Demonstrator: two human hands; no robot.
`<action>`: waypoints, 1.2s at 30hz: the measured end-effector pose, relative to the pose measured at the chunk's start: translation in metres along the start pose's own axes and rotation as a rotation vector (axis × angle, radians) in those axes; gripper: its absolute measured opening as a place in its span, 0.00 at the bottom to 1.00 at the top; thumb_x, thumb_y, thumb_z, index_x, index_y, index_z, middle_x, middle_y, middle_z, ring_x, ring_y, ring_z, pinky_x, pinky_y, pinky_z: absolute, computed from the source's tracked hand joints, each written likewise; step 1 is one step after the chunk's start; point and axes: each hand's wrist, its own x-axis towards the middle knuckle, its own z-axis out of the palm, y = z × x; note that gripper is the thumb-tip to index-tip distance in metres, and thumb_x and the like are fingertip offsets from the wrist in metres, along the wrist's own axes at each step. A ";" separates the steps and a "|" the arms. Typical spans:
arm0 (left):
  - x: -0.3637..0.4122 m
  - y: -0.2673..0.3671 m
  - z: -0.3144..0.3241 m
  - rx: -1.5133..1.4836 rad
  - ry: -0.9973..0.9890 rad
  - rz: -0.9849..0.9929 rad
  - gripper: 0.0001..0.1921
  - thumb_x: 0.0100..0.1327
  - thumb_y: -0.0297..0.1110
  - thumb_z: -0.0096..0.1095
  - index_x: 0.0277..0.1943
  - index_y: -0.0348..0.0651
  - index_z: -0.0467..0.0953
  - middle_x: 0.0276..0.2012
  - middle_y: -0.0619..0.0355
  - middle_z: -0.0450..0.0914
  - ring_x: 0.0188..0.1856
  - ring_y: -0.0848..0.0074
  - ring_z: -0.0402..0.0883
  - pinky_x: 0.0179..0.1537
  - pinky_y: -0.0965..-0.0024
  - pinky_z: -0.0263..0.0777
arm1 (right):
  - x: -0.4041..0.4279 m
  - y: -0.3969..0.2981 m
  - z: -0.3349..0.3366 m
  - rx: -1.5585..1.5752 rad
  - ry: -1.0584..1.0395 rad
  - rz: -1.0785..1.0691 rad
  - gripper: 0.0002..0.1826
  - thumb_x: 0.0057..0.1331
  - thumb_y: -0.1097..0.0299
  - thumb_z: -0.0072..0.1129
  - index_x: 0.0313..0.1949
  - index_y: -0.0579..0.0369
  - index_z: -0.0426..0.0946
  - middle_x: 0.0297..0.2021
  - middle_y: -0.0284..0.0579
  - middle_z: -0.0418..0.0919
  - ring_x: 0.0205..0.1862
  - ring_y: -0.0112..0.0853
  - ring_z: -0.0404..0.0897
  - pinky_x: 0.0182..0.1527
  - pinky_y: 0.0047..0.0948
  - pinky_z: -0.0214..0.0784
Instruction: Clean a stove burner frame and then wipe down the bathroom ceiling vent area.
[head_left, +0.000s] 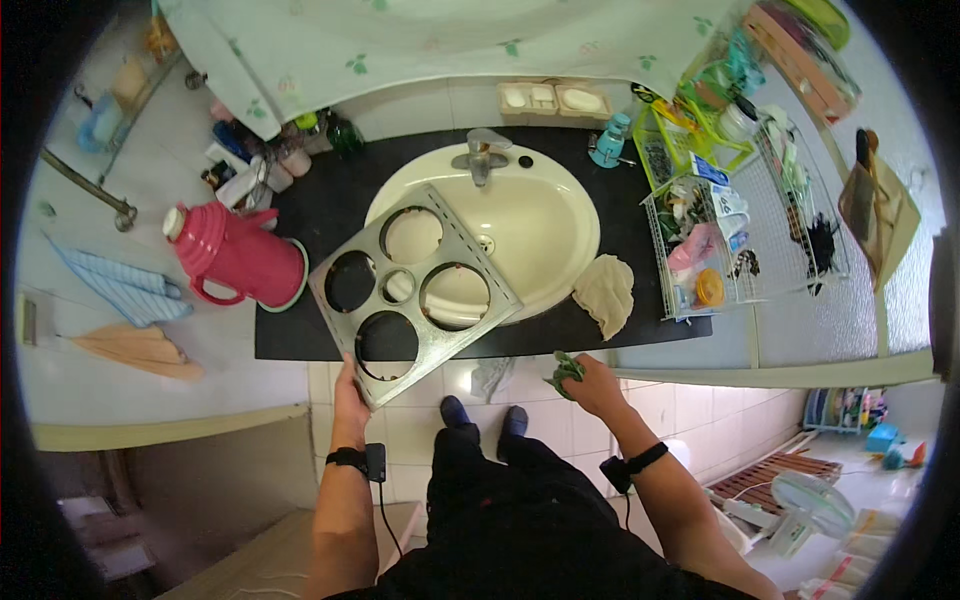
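Note:
My left hand (350, 401) grips the near-left corner of a flat metal panel (401, 322) pierced by several large round holes and a small one in the middle. The panel slants over the left part of the cream washbasin (555, 277) and the black countertop (296, 337). In my right hand (596, 386) is a bunched green cloth (564, 373), held in front of the counter's edge and apart from the panel. A crumpled beige cloth (606, 294) lies at the basin's right rim.
A chrome faucet (480, 157) stands behind the basin. To the left is a red thermos jug (240, 255); toiletries crowd the back-left corner. On the right are a turquoise pump bottle (611, 141), a green basket (686, 135) and a white wire rack (664, 262). A curtain (450, 45) hangs beyond.

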 end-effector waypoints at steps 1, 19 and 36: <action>-0.001 0.001 -0.007 0.055 -0.047 -0.045 0.21 0.80 0.52 0.61 0.55 0.40 0.84 0.46 0.57 0.85 0.50 0.65 0.87 0.56 0.57 0.84 | -0.006 0.010 0.000 0.015 -0.003 -0.007 0.20 0.64 0.56 0.69 0.47 0.58 0.79 0.40 0.65 0.86 0.48 0.62 0.84 0.51 0.55 0.77; -0.064 0.037 0.060 0.285 -0.064 0.105 0.08 0.70 0.36 0.72 0.41 0.41 0.85 0.35 0.58 0.85 0.37 0.69 0.85 0.42 0.63 0.82 | -0.061 0.124 0.016 0.086 0.104 0.015 0.23 0.58 0.54 0.71 0.43 0.61 0.81 0.41 0.66 0.86 0.48 0.62 0.85 0.53 0.54 0.77; -0.187 0.125 0.084 0.817 -0.200 0.578 0.09 0.63 0.28 0.71 0.42 0.31 0.86 0.34 0.56 0.87 0.29 0.77 0.83 0.34 0.71 0.78 | -0.037 0.036 -0.018 0.531 -0.004 -0.146 0.28 0.67 0.48 0.73 0.54 0.59 0.85 0.42 0.52 0.89 0.45 0.40 0.87 0.51 0.38 0.78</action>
